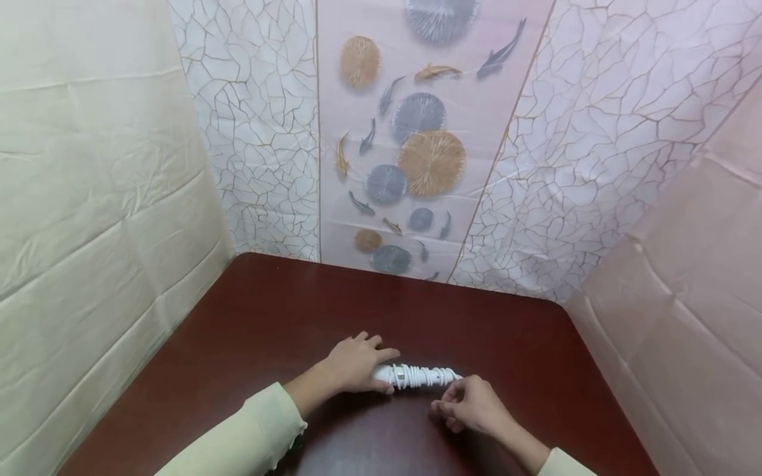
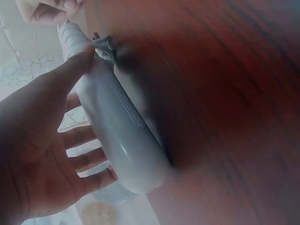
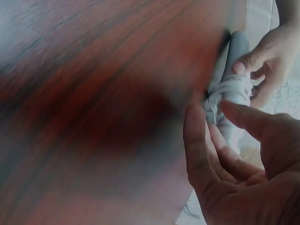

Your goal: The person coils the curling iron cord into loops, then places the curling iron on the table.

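Note:
A long, white, rounded appliance (image 1: 383,375) lies on the dark red-brown table, with its white cord (image 1: 424,376) wound round it in several turns. My left hand (image 1: 356,365) holds its smooth end, thumb on the near side and fingers along the far side. In the left wrist view, the grooved grey-white body (image 2: 124,136) shows beside the palm, and a small plug with prongs (image 2: 97,36) sticks out by the thumb tip. At the cord-wrapped right end, my right hand (image 1: 473,404) has curled fingers and pinches the cord near the tip.
The dark wooden table (image 1: 333,297) has rounded far corners. A patterned cloth (image 1: 268,132) with fish and round motifs hangs behind it. Pale cloth walls stand at the left (image 1: 107,198) and right (image 1: 678,264).

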Motion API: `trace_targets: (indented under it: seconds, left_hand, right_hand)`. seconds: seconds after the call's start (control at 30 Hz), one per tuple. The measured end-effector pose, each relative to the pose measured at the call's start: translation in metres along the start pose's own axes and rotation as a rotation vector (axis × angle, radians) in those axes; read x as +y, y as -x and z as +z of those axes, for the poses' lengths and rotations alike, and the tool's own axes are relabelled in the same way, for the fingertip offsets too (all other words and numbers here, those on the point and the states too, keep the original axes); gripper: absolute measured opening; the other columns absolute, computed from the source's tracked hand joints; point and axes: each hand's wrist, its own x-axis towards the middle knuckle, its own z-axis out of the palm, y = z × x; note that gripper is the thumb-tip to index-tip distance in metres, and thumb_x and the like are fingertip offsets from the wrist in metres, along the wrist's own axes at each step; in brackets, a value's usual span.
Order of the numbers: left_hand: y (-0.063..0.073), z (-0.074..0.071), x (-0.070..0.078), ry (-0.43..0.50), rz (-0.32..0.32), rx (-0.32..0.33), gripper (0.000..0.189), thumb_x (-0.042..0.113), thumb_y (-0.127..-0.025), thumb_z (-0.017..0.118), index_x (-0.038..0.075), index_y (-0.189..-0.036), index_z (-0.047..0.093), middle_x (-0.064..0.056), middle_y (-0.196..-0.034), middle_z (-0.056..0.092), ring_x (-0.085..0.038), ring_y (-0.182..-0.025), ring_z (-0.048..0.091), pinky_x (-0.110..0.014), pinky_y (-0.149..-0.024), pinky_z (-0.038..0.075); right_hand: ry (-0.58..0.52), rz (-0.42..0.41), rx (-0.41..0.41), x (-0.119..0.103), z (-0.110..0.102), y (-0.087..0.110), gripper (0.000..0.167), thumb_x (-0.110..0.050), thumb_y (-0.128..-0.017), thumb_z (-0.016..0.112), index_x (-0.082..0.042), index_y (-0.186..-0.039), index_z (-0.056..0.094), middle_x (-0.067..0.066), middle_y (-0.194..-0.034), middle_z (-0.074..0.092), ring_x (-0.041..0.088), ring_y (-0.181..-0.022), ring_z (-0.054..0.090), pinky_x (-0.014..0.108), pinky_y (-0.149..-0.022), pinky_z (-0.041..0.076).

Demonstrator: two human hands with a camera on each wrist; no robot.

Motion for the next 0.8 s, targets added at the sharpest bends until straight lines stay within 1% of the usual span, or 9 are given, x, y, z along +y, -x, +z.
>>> trace_targets:
  seconds: [0.13, 0.23, 0.3, 0.4, 0.53, 0.6, 0.67, 0.73, 0.8]
  left_hand:
    - [0.000, -0.004, 0.001, 0.029, -0.001, -0.014, 0.071, 0.075, -0.093, 0.073, 0.039, -0.153, 0.064, -0.005, -0.139, 0.070, -0.028, -0.118, 0.068, -0.047, -0.089, 0.063]
    - [0.001, -0.008, 0.002, 0.039, 0.002, -0.018, 0.070, 0.074, -0.092, 0.074, 0.039, -0.152, 0.065, -0.005, -0.136, 0.070, -0.028, -0.115, 0.068, -0.047, -0.087, 0.063]
    - [0.001, -0.012, 0.004, 0.047, 0.000, -0.024, 0.071, 0.074, -0.092, 0.075, 0.039, -0.153, 0.064, -0.006, -0.136, 0.069, -0.028, -0.116, 0.067, -0.048, -0.087, 0.062]
    - [0.002, -0.016, 0.006, 0.061, -0.008, -0.034, 0.073, 0.074, -0.091, 0.076, 0.039, -0.154, 0.063, -0.005, -0.138, 0.066, -0.029, -0.120, 0.064, -0.050, -0.089, 0.061]
    - [0.005, -0.019, 0.005, 0.088, -0.019, -0.078, 0.079, 0.075, -0.091, 0.075, 0.038, -0.158, 0.059, -0.005, -0.143, 0.062, -0.028, -0.127, 0.060, -0.053, -0.096, 0.059]
    - [0.007, -0.020, 0.003, 0.117, -0.013, -0.098, 0.081, 0.076, -0.092, 0.074, 0.036, -0.160, 0.057, -0.006, -0.146, 0.061, -0.029, -0.130, 0.059, -0.053, -0.100, 0.058]
    - [0.009, -0.021, -0.001, 0.170, -0.012, -0.112, 0.084, 0.077, -0.093, 0.072, 0.034, -0.162, 0.055, -0.007, -0.149, 0.060, -0.030, -0.133, 0.057, -0.055, -0.104, 0.056]
    - [0.012, -0.025, -0.007, 0.234, -0.019, -0.107, 0.083, 0.076, -0.097, 0.067, 0.030, -0.164, 0.054, -0.010, -0.152, 0.059, -0.032, -0.138, 0.056, -0.059, -0.110, 0.053]
    - [0.015, -0.033, -0.016, 0.298, -0.044, -0.088, 0.080, 0.074, -0.102, 0.061, 0.027, -0.166, 0.051, -0.012, -0.155, 0.058, -0.034, -0.142, 0.054, -0.064, -0.115, 0.050]
  right_hand:
    - [-0.005, -0.002, -0.075, -0.005, -0.009, 0.003, 0.028, -0.019, -0.099, 0.084, 0.000, -0.081, 0.075, 0.011, -0.067, 0.076, 0.022, -0.054, 0.075, 0.042, -0.055, 0.064]
    - [-0.003, 0.023, -0.120, -0.007, -0.011, 0.001, 0.034, -0.024, -0.104, 0.079, 0.001, -0.081, 0.075, 0.011, -0.067, 0.076, 0.022, -0.053, 0.075, 0.042, -0.055, 0.064]
    - [0.000, 0.045, -0.145, -0.008, -0.012, -0.001, 0.038, -0.026, -0.106, 0.076, 0.002, -0.080, 0.075, 0.012, -0.066, 0.076, 0.022, -0.052, 0.074, 0.043, -0.055, 0.064]
    - [0.010, 0.068, -0.171, -0.010, -0.014, -0.001, 0.042, -0.029, -0.108, 0.074, 0.001, -0.078, 0.075, 0.011, -0.065, 0.075, 0.019, -0.050, 0.072, 0.042, -0.053, 0.063]
    - [0.010, 0.084, -0.223, -0.010, -0.015, 0.000, 0.045, -0.030, -0.108, 0.072, 0.002, -0.077, 0.074, 0.011, -0.065, 0.074, 0.014, -0.048, 0.069, 0.040, -0.051, 0.062]
    - [-0.011, 0.086, -0.251, -0.009, -0.016, 0.001, 0.044, -0.029, -0.108, 0.072, 0.003, -0.077, 0.073, 0.011, -0.065, 0.074, 0.014, -0.049, 0.068, 0.039, -0.051, 0.061]
    - [-0.033, 0.081, -0.285, -0.008, -0.017, 0.002, 0.044, -0.028, -0.109, 0.071, 0.004, -0.078, 0.073, 0.011, -0.066, 0.074, 0.013, -0.049, 0.068, 0.038, -0.051, 0.061]
    - [-0.053, 0.073, -0.336, -0.008, -0.022, 0.003, 0.043, -0.028, -0.110, 0.070, 0.004, -0.081, 0.074, 0.012, -0.068, 0.075, 0.013, -0.051, 0.069, 0.037, -0.052, 0.061]
    - [-0.070, 0.065, -0.391, -0.011, -0.031, 0.003, 0.043, -0.028, -0.111, 0.068, 0.006, -0.085, 0.075, 0.015, -0.071, 0.076, 0.015, -0.054, 0.070, 0.036, -0.054, 0.062]
